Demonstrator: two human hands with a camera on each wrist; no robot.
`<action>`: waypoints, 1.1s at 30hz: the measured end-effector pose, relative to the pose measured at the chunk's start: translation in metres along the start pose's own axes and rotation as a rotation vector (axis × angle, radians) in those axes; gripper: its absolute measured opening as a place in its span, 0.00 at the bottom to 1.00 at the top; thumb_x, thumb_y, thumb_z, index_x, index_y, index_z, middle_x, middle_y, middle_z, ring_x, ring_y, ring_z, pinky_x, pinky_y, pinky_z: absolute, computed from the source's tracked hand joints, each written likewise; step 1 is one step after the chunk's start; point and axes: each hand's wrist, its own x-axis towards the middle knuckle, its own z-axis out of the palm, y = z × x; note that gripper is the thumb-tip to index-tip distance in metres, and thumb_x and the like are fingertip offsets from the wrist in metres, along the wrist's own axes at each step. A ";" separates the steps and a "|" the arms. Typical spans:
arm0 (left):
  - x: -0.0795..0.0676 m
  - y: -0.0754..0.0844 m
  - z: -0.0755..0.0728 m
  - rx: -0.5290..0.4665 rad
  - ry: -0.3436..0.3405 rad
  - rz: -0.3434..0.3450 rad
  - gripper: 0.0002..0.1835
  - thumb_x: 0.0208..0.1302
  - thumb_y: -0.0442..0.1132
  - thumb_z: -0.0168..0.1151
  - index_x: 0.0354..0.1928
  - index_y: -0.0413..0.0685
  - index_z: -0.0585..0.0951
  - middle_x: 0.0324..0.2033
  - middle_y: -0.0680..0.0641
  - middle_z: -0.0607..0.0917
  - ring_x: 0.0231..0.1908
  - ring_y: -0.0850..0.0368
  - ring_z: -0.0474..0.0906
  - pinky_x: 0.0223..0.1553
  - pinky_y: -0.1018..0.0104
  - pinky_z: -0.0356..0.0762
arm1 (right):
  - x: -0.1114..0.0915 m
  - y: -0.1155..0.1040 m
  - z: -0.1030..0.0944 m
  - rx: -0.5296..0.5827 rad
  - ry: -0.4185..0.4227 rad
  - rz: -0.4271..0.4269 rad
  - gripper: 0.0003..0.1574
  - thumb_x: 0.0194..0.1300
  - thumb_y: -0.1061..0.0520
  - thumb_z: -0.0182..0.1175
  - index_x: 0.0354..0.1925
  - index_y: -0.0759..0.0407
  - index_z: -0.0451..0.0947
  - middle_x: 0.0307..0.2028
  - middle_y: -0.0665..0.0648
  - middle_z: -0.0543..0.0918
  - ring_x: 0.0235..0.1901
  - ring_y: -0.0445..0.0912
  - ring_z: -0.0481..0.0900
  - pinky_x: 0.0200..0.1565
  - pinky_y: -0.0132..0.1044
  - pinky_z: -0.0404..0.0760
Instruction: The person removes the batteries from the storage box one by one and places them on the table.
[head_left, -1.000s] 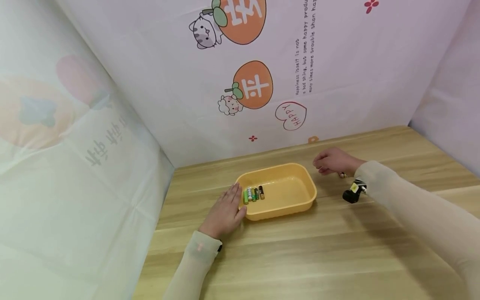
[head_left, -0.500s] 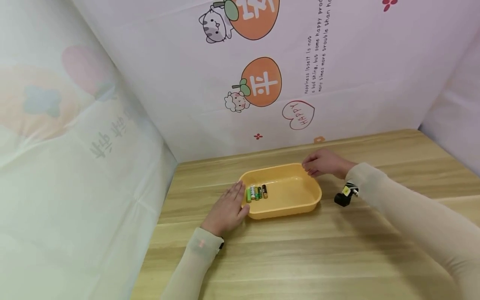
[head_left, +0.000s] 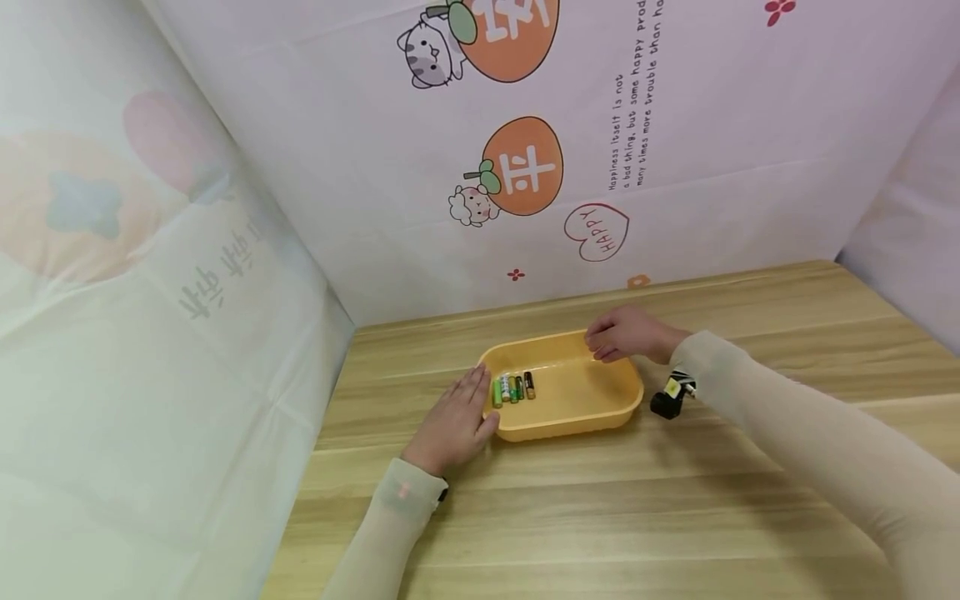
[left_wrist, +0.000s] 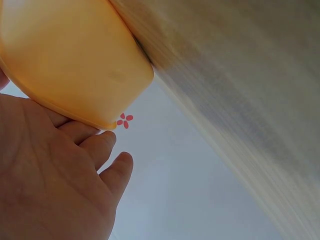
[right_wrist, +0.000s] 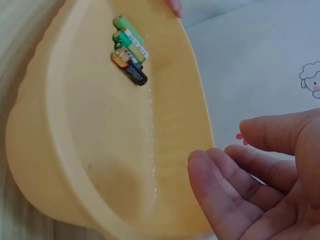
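A yellow plastic tray [head_left: 562,427] sits on the wooden table. Several small batteries [right_wrist: 129,65] lie side by side at its left end; one is light green, another black and copper-coloured. My left hand [head_left: 450,421] rests along the tray's left rim with fingers extended. In the left wrist view, the left fingertips [left_wrist: 107,142] are at the rim's outer side. Over the far right part of the tray hovers my right hand [head_left: 630,333]. In the right wrist view, its thumb stands apart from the loosely bent fingers [right_wrist: 205,175], and nothing shows between them.
A printed white cloth backdrop [head_left: 420,242] rises behind the table's far edge. A pale cloth [head_left: 172,400] hangs at the left, another at the right. Bare wooden tabletop [head_left: 570,517] extends in front of the tray. A black wrist camera [head_left: 667,402] hangs beneath the right wrist.
My right hand has moved left, from beside the tray to over its far right rim and interior. The left hand stays on the rim. The head view has shifted slightly.
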 end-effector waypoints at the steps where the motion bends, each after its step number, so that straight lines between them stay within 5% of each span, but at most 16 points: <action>1: 0.000 0.000 0.000 -0.002 -0.001 -0.002 0.37 0.76 0.53 0.38 0.76 0.37 0.46 0.75 0.41 0.46 0.74 0.46 0.44 0.71 0.52 0.47 | 0.000 0.000 0.002 0.009 0.001 -0.003 0.23 0.67 0.63 0.58 0.54 0.79 0.72 0.44 0.71 0.81 0.41 0.56 0.83 0.44 0.43 0.83; 33: 0.002 -0.009 0.005 -0.045 -0.005 -0.010 0.37 0.76 0.55 0.36 0.76 0.38 0.45 0.76 0.43 0.44 0.74 0.50 0.38 0.71 0.55 0.43 | 0.027 -0.009 0.067 -0.079 -0.083 0.038 0.20 0.67 0.63 0.57 0.53 0.77 0.76 0.48 0.71 0.80 0.42 0.60 0.83 0.43 0.46 0.83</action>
